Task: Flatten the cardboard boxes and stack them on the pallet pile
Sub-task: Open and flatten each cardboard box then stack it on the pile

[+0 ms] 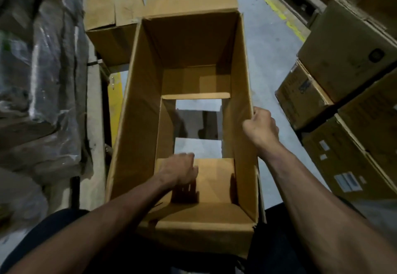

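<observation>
Standing open-ended on the concrete floor (266, 54), the cardboard box (137, 106) runs its long axis away from the person, mouth upward, its bottom flaps parted so floor shows through. The right hand (261, 127) curls its fingers over the box's right rim. The left hand (179, 169) reaches inside onto the near bottom flap (217, 174), its finger spread blurred beyond telling.

Open box (137, 106) centre, stacked cartons (348, 93) right, wrapped goods (38, 80) left
</observation>
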`<state>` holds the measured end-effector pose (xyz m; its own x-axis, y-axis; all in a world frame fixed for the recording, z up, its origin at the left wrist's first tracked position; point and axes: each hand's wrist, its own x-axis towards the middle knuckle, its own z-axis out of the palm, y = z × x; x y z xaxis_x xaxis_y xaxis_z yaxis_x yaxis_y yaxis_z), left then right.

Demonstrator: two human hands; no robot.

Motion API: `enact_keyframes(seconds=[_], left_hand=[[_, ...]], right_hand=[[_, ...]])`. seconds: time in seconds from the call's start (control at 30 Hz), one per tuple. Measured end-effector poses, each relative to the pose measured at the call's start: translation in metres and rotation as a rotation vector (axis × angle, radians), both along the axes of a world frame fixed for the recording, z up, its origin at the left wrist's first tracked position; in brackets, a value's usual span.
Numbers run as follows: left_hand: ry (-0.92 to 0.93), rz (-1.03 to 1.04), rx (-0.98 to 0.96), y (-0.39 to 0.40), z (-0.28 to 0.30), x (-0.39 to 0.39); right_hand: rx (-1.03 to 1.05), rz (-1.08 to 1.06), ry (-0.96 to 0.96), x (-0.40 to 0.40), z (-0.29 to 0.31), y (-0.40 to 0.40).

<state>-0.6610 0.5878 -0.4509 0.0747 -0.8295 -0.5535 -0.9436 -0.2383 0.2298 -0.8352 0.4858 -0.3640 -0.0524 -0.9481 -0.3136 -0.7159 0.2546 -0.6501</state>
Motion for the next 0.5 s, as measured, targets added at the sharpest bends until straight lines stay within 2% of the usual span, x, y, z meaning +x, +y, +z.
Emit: enact_keyframes(seconds=[0.1,0.23,0.33,0.4,0.5], left_hand=[[0.042,-0.155,0.178,0.006,-0.044,-0.014],[0.045,-0.229,0.170,0.011,-0.080,-0.019],[-0.023,-0.255,0.257,0.005,-0.098,-0.022],[-0.013,-0.237,0.359,0.000,-0.110,-0.022],[0.176,-0.072,0.565,0.000,-0.119,-0.023]], right_hand=[[0.004,-0.006,-0.023,0.000,0.000,-0.007],[-0.014,0.015,-0.059,0.000,-0.004,-0.017],[-0.035,0.039,-0.078,0.003,-0.005,-0.024],[-0.032,0.045,-0.090,0.005,-0.005,-0.028],[-0.020,0.033,-0.104,0.007,-0.005,-0.031]])
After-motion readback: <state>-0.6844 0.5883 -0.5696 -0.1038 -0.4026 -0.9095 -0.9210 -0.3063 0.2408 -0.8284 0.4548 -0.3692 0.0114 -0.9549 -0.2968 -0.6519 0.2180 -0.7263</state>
